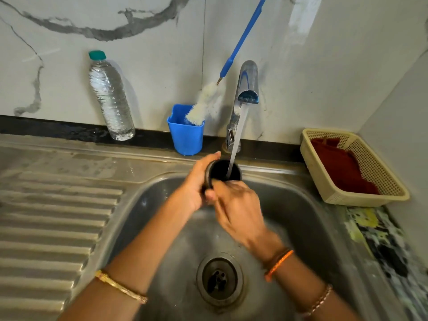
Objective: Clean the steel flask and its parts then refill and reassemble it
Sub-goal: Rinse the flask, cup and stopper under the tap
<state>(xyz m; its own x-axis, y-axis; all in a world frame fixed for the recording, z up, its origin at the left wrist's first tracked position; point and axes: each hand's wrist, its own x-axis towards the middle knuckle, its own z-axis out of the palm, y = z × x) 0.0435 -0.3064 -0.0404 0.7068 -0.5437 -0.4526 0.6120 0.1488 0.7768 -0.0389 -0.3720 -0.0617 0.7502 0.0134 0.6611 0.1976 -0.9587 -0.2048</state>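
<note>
Running from the chrome tap [247,89], water enters the dark cylindrical steel flask cup [223,172]; left hand [196,184] grip wraps it, right hand [236,209] fingers pinch its rim.

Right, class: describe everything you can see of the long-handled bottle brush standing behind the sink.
The bottle brush has a long, thin blue handle, a short stretch of twisted wire below it, and a fluffy white bristle head. It looks like plastic and wire. It stands tilted, head down in the blue cup on the ledge left of the tap, its handle slanting up to the right along the marble wall, past the frame's top edge. No hand touches it.
</note>
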